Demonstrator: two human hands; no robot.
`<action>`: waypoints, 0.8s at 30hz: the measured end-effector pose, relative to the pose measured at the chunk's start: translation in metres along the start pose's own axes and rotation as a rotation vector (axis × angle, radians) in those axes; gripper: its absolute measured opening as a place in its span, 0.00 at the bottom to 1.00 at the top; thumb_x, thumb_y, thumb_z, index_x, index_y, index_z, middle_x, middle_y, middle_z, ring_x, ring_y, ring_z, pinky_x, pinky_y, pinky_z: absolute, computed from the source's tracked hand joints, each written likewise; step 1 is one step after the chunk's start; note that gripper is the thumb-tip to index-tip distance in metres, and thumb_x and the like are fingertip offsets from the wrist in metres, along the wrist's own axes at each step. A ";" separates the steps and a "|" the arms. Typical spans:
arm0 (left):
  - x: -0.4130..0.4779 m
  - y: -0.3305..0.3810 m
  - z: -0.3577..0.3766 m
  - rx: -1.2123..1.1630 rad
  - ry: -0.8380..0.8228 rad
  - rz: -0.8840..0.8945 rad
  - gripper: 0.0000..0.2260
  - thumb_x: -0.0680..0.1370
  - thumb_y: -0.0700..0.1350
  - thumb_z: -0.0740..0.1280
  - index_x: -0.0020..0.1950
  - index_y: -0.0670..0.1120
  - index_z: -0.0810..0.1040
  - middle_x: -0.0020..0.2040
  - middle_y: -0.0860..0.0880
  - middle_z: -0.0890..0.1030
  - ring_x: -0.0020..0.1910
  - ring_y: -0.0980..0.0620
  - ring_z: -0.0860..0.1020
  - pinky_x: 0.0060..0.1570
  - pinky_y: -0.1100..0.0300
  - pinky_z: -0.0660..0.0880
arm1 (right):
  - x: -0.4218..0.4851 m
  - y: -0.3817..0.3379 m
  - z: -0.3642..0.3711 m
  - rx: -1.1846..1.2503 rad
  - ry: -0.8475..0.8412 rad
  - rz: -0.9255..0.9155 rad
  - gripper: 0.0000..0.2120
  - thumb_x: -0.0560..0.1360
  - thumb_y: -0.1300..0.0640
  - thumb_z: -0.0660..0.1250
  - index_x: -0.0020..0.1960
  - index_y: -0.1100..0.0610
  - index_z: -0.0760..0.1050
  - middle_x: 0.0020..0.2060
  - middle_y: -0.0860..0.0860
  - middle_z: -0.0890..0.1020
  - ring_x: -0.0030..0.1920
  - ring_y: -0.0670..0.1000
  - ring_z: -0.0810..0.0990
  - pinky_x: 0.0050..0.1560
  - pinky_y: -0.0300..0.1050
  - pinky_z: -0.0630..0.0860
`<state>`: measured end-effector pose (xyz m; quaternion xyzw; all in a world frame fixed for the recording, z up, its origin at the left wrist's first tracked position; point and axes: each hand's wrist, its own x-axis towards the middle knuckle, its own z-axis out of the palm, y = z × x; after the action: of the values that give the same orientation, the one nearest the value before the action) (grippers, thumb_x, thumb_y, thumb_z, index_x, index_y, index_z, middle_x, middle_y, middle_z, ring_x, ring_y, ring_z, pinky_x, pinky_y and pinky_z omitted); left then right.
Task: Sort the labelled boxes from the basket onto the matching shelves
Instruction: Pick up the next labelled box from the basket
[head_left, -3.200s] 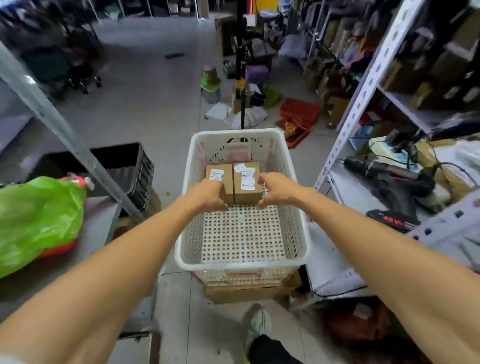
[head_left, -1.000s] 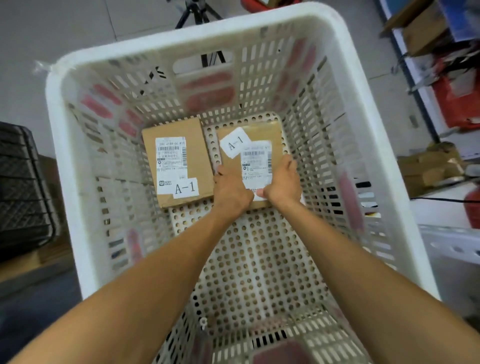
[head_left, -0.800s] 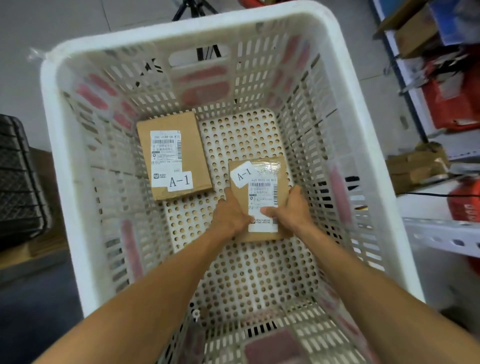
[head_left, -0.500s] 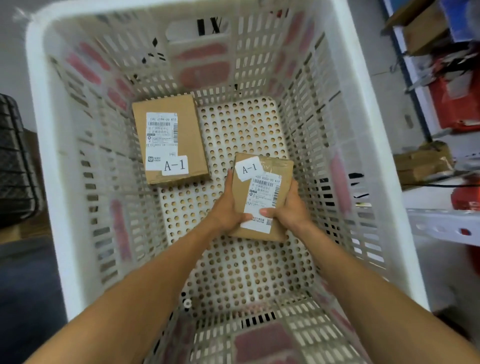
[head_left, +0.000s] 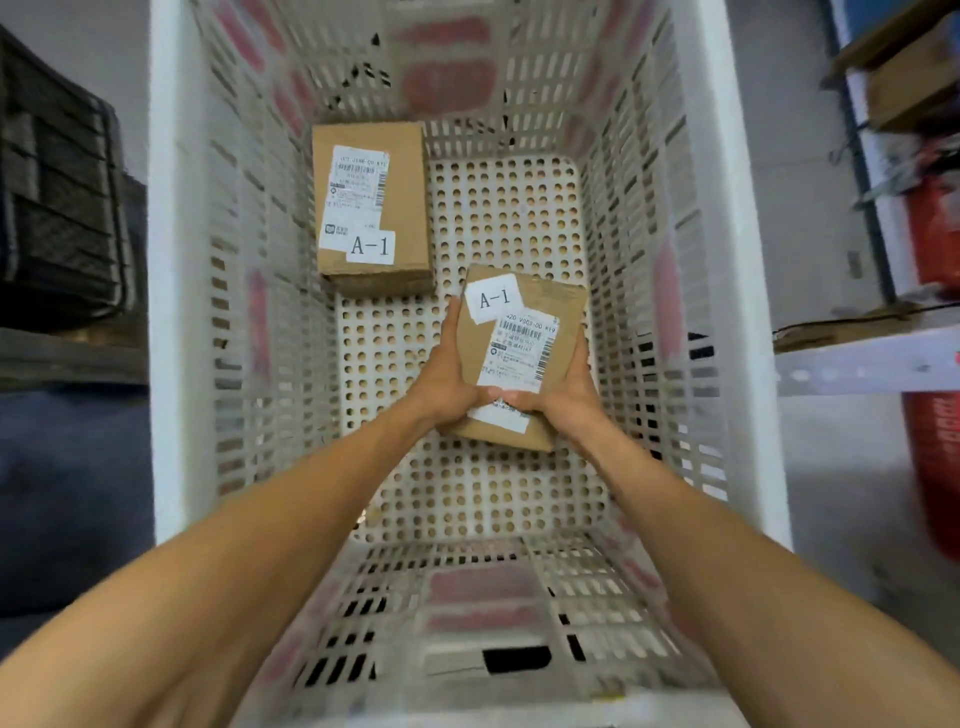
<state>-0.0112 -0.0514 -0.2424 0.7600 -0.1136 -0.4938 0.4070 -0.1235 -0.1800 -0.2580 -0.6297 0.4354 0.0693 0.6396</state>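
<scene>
White perforated basket (head_left: 176, 312) fills the view; inside it, left hand (head_left: 449, 384) and right hand (head_left: 563, 402) clasp the lifted A-1 box (head_left: 524, 353) by its long sides, fingers wrapped underneath. Small, rigid cardboard, probably light. Second A-1 box (head_left: 371, 208) lies on the basket floor

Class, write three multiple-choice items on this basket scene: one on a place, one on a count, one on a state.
1. Where does the loose box lie in the basket?
A. far left corner
B. near right corner
C. outside it

2. How many boxes show an A-1 sticker?
A. one
B. two
C. four

3. How is the other box held?
A. by both hands
B. by one hand
C. by neither

Answers: 1 A, it sits against the far wall at the left; 2 B, each box bears one; 3 A, the left hand and right hand clasp its sides.
</scene>
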 end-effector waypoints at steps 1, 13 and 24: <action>-0.009 0.006 -0.004 -0.004 0.014 0.011 0.56 0.69 0.38 0.77 0.78 0.50 0.34 0.73 0.51 0.65 0.70 0.53 0.64 0.66 0.60 0.63 | -0.007 -0.008 -0.001 -0.005 -0.010 -0.025 0.59 0.58 0.70 0.81 0.77 0.51 0.49 0.63 0.48 0.75 0.64 0.48 0.74 0.64 0.48 0.73; -0.165 0.133 -0.070 0.108 0.073 0.231 0.56 0.70 0.36 0.76 0.76 0.55 0.32 0.73 0.49 0.66 0.71 0.49 0.67 0.70 0.52 0.64 | -0.165 -0.160 0.002 -0.037 0.084 -0.329 0.59 0.52 0.67 0.81 0.73 0.47 0.51 0.64 0.49 0.75 0.65 0.50 0.73 0.68 0.52 0.70; -0.343 0.167 -0.064 0.221 0.030 0.494 0.54 0.71 0.37 0.74 0.77 0.51 0.32 0.77 0.49 0.58 0.74 0.48 0.61 0.71 0.54 0.60 | -0.358 -0.183 0.012 -0.010 0.249 -0.507 0.61 0.53 0.62 0.79 0.77 0.58 0.47 0.64 0.51 0.73 0.64 0.47 0.72 0.56 0.27 0.70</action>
<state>-0.0855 0.0708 0.1174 0.7562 -0.3430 -0.3527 0.4314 -0.2199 -0.0406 0.1072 -0.7255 0.3389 -0.1687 0.5748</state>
